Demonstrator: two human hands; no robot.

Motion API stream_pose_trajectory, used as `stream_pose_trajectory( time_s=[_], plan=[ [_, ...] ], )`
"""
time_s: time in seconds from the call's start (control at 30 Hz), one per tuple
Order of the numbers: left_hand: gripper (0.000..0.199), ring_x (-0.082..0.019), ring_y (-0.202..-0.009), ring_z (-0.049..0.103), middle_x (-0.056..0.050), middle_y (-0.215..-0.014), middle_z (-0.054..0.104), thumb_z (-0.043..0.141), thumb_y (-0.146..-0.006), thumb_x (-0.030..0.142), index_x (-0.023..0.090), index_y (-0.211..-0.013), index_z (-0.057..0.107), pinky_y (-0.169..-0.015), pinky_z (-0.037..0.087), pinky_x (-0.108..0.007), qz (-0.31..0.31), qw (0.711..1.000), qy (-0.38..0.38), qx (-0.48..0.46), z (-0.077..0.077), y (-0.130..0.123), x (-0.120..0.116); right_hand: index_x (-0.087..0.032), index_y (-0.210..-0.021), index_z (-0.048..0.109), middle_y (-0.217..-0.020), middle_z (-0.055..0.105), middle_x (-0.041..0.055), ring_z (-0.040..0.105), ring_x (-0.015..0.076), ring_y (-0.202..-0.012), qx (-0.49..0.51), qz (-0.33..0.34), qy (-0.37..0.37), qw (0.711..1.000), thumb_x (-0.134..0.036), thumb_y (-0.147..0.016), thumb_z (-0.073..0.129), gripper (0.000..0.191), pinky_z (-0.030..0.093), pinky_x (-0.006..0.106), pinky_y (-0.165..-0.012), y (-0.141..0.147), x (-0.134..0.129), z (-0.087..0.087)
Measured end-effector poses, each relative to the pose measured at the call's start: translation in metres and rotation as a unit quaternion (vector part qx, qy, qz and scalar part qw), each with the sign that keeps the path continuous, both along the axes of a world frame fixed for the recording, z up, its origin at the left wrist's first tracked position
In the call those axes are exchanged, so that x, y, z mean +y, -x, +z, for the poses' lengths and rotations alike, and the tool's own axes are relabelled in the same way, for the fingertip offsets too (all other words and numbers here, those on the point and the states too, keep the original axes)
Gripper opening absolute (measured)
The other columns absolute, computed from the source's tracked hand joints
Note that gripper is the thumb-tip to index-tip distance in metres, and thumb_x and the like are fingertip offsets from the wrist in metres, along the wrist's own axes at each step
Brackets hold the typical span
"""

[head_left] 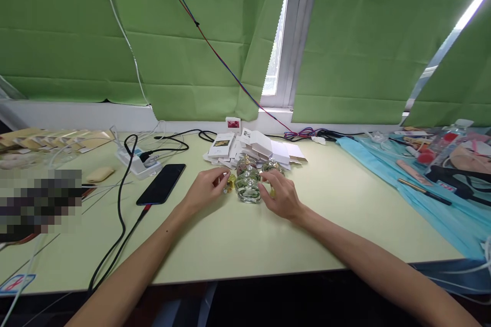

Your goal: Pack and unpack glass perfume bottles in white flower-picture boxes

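Note:
A clear glass jar with a lid point(248, 189) stands on the table between my hands. Behind it are a second glass jar point(246, 163) and another one point(273, 165) to the right. My left hand point(207, 187) is on the left, thumb and fingertips drawn together beside a small yellow piece point(231, 181); what they pinch, if anything, is too small to name. To the right of the front jar, my right hand point(283, 196) has its thumb and forefinger apart, tips close to the jar. Whether they touch the glass I cannot tell. Something yellow shows partly behind its fingers.
White printed cards and small boxes point(253, 144) are heaped behind the jars. A black phone point(161, 184) on a cable lies left, near a white power strip point(138, 163). Blue sheeting point(383, 173) with a pen point(424, 191) and a bottle point(450, 143) covers the right end.

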State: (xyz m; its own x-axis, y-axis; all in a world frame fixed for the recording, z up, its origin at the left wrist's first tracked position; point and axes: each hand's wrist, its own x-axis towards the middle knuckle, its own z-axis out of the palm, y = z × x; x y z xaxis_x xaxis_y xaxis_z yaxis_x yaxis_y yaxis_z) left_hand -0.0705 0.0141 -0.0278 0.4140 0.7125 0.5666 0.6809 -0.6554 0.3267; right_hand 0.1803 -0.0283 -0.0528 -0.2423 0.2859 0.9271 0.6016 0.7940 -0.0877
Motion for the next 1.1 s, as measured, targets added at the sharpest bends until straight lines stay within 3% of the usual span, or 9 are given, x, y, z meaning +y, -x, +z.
stream_pose_trajectory(
  time_s=[0.13,0.43,0.6,1.1],
  plan=[
    [0.031,-0.013,-0.058,0.054,-0.002,-0.073,0.070,0.048,-0.097,0.036,0.018,-0.089,0.071,-0.061,0.044,-0.027,-0.002,1.000,0.022,0.002,0.0067,-0.0006,-0.0039,-0.021,-0.113,0.058,-0.094,0.066,0.0071,0.063,0.0157,-0.068,0.007,-0.008,0.076,0.997,-0.029,-0.099,0.059,0.015,0.047,0.027,-0.053,-0.0037,-0.0025,0.0020],
    [0.032,-0.014,-0.061,0.055,-0.004,-0.079,0.066,0.048,-0.097,0.036,0.019,-0.088,0.073,-0.062,0.044,-0.028,-0.020,0.997,0.046,0.054,0.0056,0.0020,-0.0022,-0.022,-0.110,0.061,-0.108,0.065,0.0079,0.049,0.0073,-0.049,-0.005,0.026,0.190,0.981,-0.044,-0.098,0.062,0.025,0.050,0.029,-0.056,-0.0023,0.0020,-0.0032],
    [0.030,-0.016,-0.069,0.059,-0.006,-0.096,0.063,0.053,-0.094,0.040,0.022,-0.104,0.074,-0.065,0.045,-0.030,0.001,0.992,0.084,0.095,0.0079,0.0064,-0.0025,-0.020,-0.108,0.062,-0.108,0.064,0.0083,0.049,0.0073,-0.048,-0.005,0.047,0.216,0.975,-0.039,-0.098,0.063,0.021,0.050,0.029,-0.054,-0.0032,0.0036,-0.0055],
    [0.033,-0.022,-0.083,0.065,-0.008,-0.097,0.068,0.044,-0.098,0.036,0.022,-0.104,0.072,-0.071,0.050,-0.032,0.000,0.989,0.119,0.092,0.0075,0.0088,0.0012,-0.022,-0.109,0.063,-0.107,0.066,0.0088,0.055,0.0103,-0.054,-0.028,0.065,0.213,0.974,-0.034,-0.101,0.059,0.015,0.053,0.030,-0.056,-0.0031,0.0039,-0.0071]
  ],
)
